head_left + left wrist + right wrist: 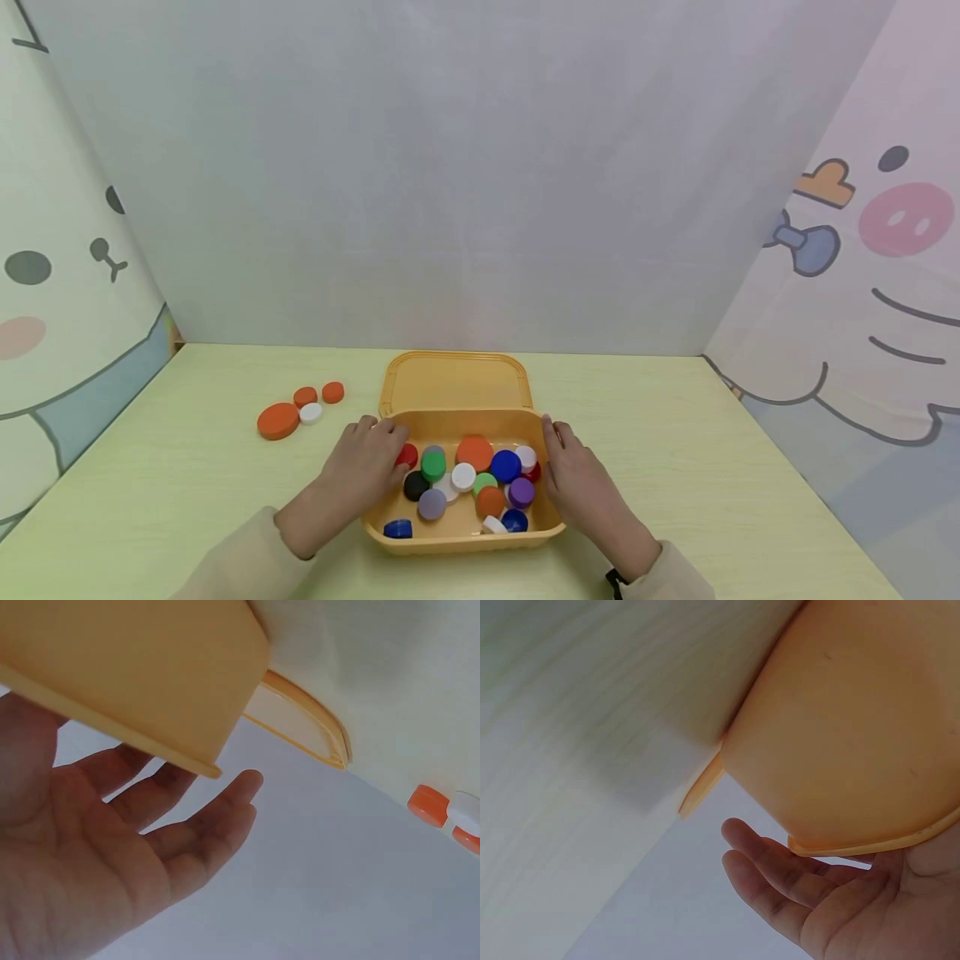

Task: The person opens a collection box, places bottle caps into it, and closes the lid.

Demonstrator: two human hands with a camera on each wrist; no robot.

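A yellow plastic box point(463, 546) stands near the table's front edge with several coloured bottle caps point(506, 467) loose inside. My left hand point(358, 467) holds its left side, fingers bent over the rim. On the opposite side my right hand point(588, 487) holds the right rim, its fingers lying along and over it. The left wrist view shows the box's outer wall point(135, 667) above the left palm point(97, 855). From the right wrist, the box wall point(847, 727) and rim are seen above the right hand point(840, 900). Parts of both hands are hidden by the box.
Behind the box lies a flat yellow lid point(453, 383). To the left on the table point(187, 450) sit a large orange cap point(278, 422), two smaller orange caps point(305, 397) and a white cap point(311, 413). A grey cloth point(450, 183) hangs at the back, with cartoon-printed cloths at the sides.
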